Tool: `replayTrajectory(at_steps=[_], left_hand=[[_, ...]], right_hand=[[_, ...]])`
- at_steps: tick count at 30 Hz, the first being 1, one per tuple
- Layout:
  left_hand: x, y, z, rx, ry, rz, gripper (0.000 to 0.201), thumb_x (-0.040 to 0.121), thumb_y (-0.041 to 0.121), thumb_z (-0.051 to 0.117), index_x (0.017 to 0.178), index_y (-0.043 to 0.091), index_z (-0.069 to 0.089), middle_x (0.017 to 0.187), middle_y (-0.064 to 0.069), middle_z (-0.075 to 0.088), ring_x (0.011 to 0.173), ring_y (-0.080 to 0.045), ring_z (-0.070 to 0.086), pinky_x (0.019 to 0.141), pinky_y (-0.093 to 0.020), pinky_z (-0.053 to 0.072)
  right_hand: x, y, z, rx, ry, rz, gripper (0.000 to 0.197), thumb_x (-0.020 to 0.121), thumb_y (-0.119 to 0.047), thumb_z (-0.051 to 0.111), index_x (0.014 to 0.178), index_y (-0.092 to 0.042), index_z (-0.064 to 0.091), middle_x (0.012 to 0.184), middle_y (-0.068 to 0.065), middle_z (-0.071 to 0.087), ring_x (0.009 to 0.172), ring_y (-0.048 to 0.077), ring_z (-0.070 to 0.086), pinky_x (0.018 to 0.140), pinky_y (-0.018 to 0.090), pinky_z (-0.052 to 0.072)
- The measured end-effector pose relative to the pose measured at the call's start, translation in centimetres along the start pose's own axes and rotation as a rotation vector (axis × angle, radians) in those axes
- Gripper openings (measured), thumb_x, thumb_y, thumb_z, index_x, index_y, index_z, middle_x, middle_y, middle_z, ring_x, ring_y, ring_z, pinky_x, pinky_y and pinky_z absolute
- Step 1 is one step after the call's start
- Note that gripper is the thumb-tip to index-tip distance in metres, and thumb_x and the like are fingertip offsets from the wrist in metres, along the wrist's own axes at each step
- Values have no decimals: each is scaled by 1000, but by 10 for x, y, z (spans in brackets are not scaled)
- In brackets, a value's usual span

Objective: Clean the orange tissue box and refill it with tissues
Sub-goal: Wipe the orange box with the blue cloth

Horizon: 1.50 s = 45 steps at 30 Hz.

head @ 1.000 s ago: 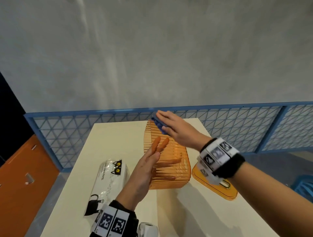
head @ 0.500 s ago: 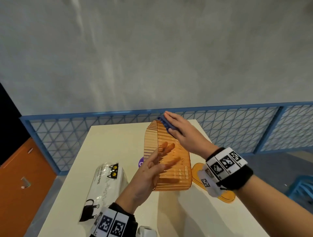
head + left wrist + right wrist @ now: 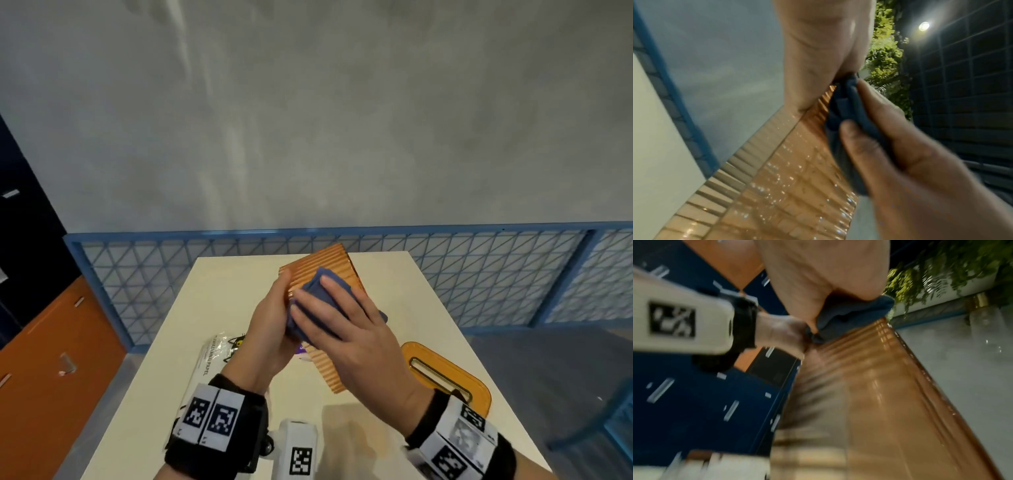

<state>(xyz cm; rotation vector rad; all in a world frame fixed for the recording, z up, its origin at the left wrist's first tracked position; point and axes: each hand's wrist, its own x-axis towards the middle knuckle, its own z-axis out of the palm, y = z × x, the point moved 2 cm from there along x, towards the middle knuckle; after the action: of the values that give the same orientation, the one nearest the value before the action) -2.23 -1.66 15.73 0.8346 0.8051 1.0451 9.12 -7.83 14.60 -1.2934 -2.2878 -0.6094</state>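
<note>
The orange ribbed tissue box (image 3: 329, 270) is held tilted above the cream table (image 3: 219, 284). My left hand (image 3: 270, 325) grips its left edge, thumb over the rim; the other fingers are hidden behind it. My right hand (image 3: 342, 318) presses a folded blue cloth (image 3: 317, 287) flat against the box's ribbed side with spread, straight fingers. In the left wrist view the cloth (image 3: 840, 105) sits between the right fingers (image 3: 890, 138) and the box wall (image 3: 797, 178). The right wrist view shows the cloth (image 3: 849, 313) under my palm on the box (image 3: 869, 394).
The orange lid (image 3: 445, 377) with a slot lies on the table to the right. A tissue pack (image 3: 214, 356) with a cat print lies to the left. A white marked device (image 3: 298, 448) stands at the near edge. A blue mesh fence (image 3: 171, 260) runs behind the table.
The box has turned so a ribbed outer side faces up. My left hand moved from inside it to its left edge. My right hand slid the cloth nearer along the box.
</note>
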Motion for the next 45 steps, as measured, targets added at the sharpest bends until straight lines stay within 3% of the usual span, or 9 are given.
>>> replayTrajectory(at_steps=[10, 19, 23, 28, 31, 35, 39, 42, 45], left_hand=[[-23, -4, 14, 435, -22, 318, 62, 103, 34, 19, 68, 52, 68, 75, 15, 72, 91, -13, 64, 84, -24, 46], [-26, -23, 8, 497, -131, 313, 25, 100, 36, 34, 111, 44, 56, 104, 23, 64, 91, 16, 58, 73, 1, 43], [-31, -16, 15, 364, -228, 254, 33, 98, 20, 42, 102, 49, 57, 94, 33, 67, 90, 14, 63, 79, -9, 49], [-19, -12, 1, -177, -71, 87, 31, 86, 29, 48, 100, 10, 69, 90, -11, 70, 79, -22, 69, 75, -37, 52], [-11, -24, -12, -188, 44, -33, 54, 93, 49, 40, 115, 5, 64, 102, -14, 72, 87, -24, 71, 77, -34, 56], [-14, -28, -11, 9, 60, 14, 36, 97, 39, 40, 107, 15, 65, 86, -6, 74, 75, -19, 71, 64, -32, 56], [-20, -28, -1, 191, 39, 74, 44, 99, 47, 28, 111, 24, 64, 99, -10, 73, 92, -28, 69, 85, -42, 55], [-21, -31, 1, 242, 20, 77, 58, 100, 46, 24, 80, 31, 76, 84, -3, 76, 92, -29, 70, 88, -43, 54], [-19, -35, -3, 202, 64, 79, 41, 100, 39, 32, 95, 23, 69, 87, -7, 75, 88, -28, 70, 91, -50, 52]], right_hand=[[73, 50, -35, 443, -244, 386, 49, 99, -20, 42, 146, -20, 32, 151, -6, 34, 138, 13, 31, 110, 19, 23], [26, 31, -27, 387, -164, 170, 49, 96, -20, 45, 144, -20, 35, 151, -4, 35, 141, 15, 27, 116, 24, 18], [53, 65, -31, 531, -207, 329, 46, 99, -17, 41, 144, -21, 37, 146, -5, 39, 133, 11, 36, 107, 19, 27], [10, 25, -17, 354, -73, 59, 46, 95, -29, 39, 138, -15, 43, 141, 5, 47, 133, 18, 34, 113, 23, 24], [-19, 4, -1, 143, -73, -12, 49, 92, -20, 46, 140, -23, 38, 146, -4, 41, 138, 22, 34, 114, 36, 28], [-7, 6, -6, 165, -158, -4, 58, 85, -14, 60, 140, -21, 40, 143, -1, 47, 134, 24, 42, 111, 38, 36], [43, 27, -21, 413, -335, 189, 50, 96, -17, 47, 145, -21, 35, 149, -4, 36, 136, 13, 33, 111, 22, 25], [69, 43, -15, 407, -407, 301, 48, 99, -19, 41, 146, -20, 32, 151, -4, 33, 137, 15, 32, 111, 25, 27], [58, 32, -17, 356, -451, 214, 50, 99, -25, 41, 147, -19, 30, 151, -4, 31, 138, 14, 27, 113, 25, 21]])
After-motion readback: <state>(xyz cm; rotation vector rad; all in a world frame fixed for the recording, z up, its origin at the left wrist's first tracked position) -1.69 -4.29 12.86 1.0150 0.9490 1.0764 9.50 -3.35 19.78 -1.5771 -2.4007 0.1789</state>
